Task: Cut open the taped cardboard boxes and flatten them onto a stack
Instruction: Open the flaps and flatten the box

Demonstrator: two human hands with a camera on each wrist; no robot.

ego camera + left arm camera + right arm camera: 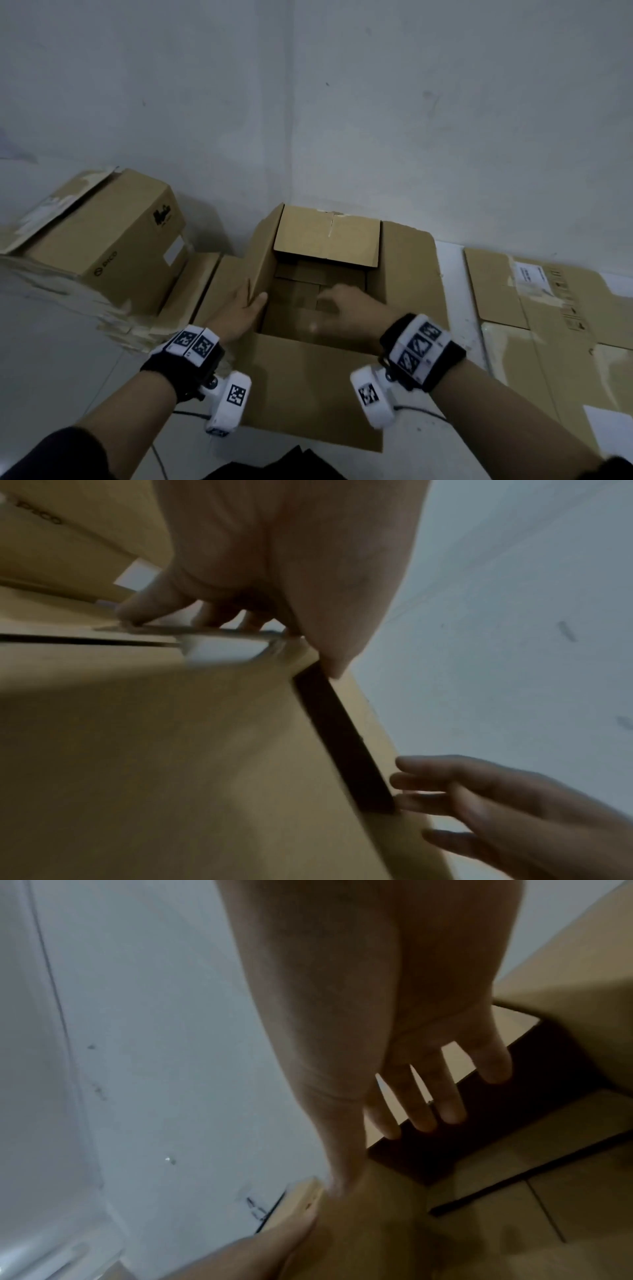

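- An open cardboard box (407,274) sits on the floor (51,359) at the centre of the head view, against the wall (445,102), its top flaps spread.
- The left hand (239,310) holds the near edge of the box's raised left flap (262,253): thumb on the inner face, fingers behind it.
- The right hand (346,305) reaches over the box's opening with fingers straight and spread, holding nothing; it is blurred in the head view. In the right wrist view the fingers (448,1096) hang over the dark inside.
- A second cardboard box (113,246), with torn tape on its top, stands in the left middle of the head view, just beside the open box's left side.
- Flattened cardboard (555,325) lies on the floor at the right of the frame.
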